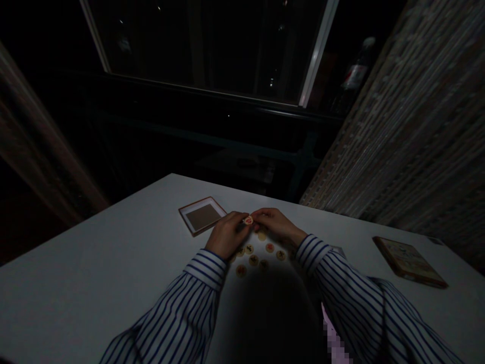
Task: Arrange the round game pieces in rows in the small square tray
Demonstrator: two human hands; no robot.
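Note:
Between my two hands a round xiangqi piece [248, 220] with a red character is held up above the table. My left hand [227, 233] pinches it from the left with thumb and forefinger. From the right, the fingertips of my right hand [278, 223] close on its edge. Below and nearer to me lie several more xiangqi pieces, such as a red-marked one [270, 247] and a dark-marked one [253, 260]. Some of them are partly covered by my hands and sleeves, and the nearest ones sit in deep shadow.
An open shallow box tray [183, 211] with a brown bottom lies left of my hands. On the right rests a flat box with a printed top [411, 258]. The white table [113, 253] ends at a dark window area. A bottle [356, 76] stands beyond, beside a hanging curtain [379, 151].

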